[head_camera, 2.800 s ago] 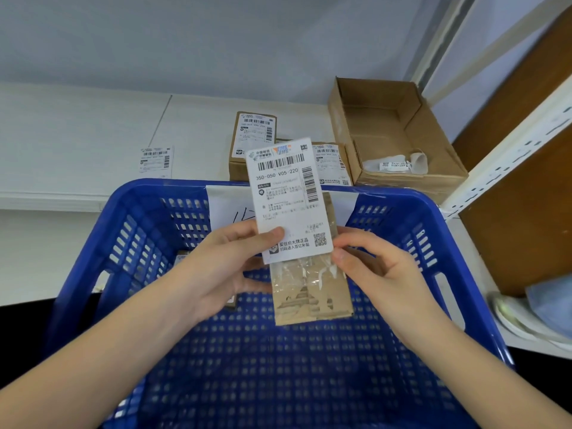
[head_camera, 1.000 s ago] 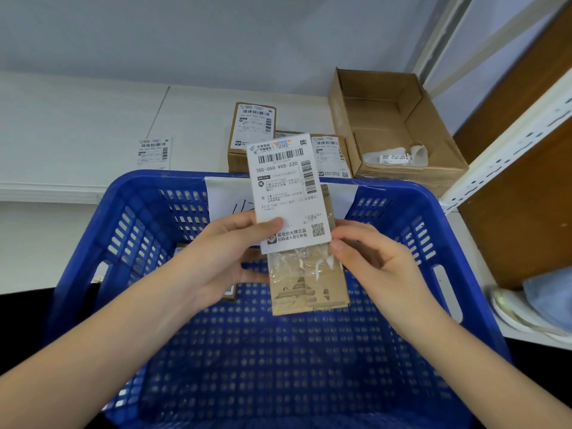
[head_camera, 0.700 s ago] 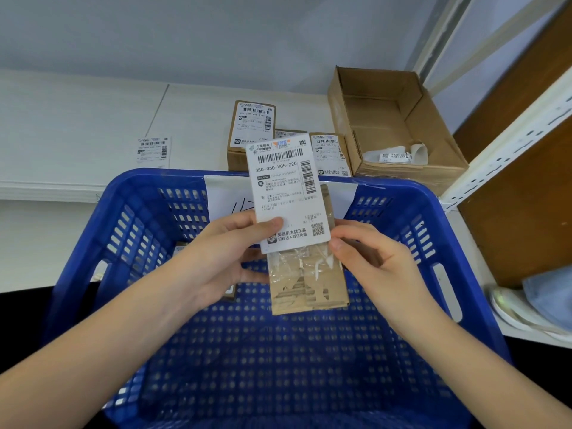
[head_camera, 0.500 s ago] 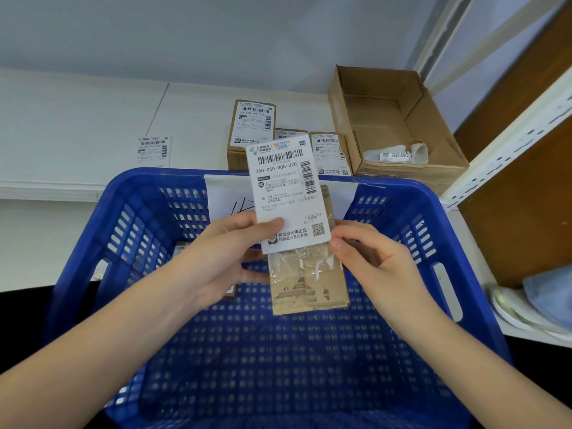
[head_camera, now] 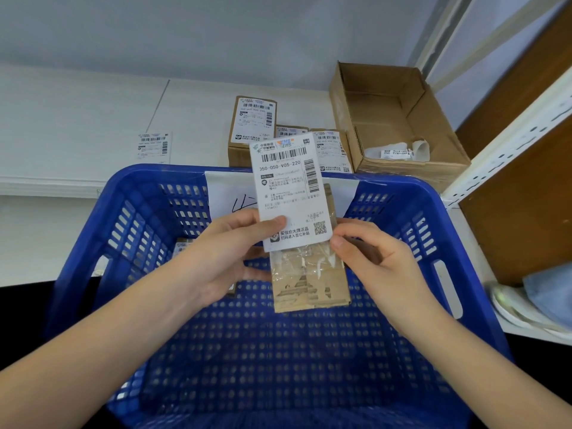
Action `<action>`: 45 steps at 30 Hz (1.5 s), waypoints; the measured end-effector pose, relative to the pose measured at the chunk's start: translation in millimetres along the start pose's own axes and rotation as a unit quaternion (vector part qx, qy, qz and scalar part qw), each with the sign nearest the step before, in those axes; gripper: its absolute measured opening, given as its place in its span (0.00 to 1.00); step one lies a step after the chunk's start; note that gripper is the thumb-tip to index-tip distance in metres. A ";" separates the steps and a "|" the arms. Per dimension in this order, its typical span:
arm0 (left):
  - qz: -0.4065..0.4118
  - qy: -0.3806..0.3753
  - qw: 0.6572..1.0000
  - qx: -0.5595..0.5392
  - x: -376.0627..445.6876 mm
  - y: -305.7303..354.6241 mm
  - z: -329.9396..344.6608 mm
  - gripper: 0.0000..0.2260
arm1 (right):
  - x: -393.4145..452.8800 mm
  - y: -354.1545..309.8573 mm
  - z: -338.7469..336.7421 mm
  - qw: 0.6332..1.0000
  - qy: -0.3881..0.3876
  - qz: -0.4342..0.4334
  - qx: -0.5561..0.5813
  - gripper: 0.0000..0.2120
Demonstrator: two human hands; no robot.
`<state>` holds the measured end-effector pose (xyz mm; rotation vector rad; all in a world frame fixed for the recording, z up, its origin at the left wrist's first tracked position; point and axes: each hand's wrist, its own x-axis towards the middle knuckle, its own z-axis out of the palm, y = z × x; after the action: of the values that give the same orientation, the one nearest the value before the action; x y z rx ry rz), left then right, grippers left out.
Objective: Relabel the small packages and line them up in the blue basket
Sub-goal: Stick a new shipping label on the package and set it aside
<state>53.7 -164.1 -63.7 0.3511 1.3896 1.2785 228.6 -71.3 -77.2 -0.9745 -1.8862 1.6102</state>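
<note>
Over the blue basket [head_camera: 427,209] I hold a small brown cardboard package [head_camera: 309,280] with torn tape on its face. A white shipping label [head_camera: 288,187] stands up from the package's top half, covering it. My left hand [head_camera: 229,252] pinches the label's lower left edge with the thumb on its front. My right hand [head_camera: 371,255] grips the package's right side, thumb at the label's lower right corner. Another small package [head_camera: 182,246] lies in the basket, mostly hidden behind my left hand.
Three labelled packages [head_camera: 252,128] lie on the white shelf behind the basket. A loose label [head_camera: 153,147] lies to their left. An open cardboard box [head_camera: 396,119] with paper scraps stands at the back right. A shelf post [head_camera: 507,140] rises on the right.
Both hands, the package and the label have stayed almost still over the basket; only the view has shifted slightly.
</note>
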 end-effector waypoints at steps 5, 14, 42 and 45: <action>0.004 0.001 1.000 0.001 -0.5 -1.2 1.6 0.13 | -1.5 -0.2 0.0 1.000 0.002 -0.003 -0.001 0.12; 0.028 -0.002 1.000 0.008 -3.2 -1.9 3.4 0.11 | -2.1 1.2 -0.7 1.000 -0.007 -0.010 -0.011 0.07; 0.274 0.099 0.924 0.247 -4.5 -25.6 17.3 0.17 | -4.4 -6.1 11.5 0.998 0.002 -0.060 -0.025 0.06; 0.257 0.101 0.928 0.248 -6.5 -22.6 19.1 0.17 | -5.9 -7.0 14.3 0.997 0.008 -0.065 -0.031 0.06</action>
<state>81.9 -168.3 -74.0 1.0073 1.8776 1.3887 220.3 -85.3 -72.6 -0.8690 -1.9561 1.4734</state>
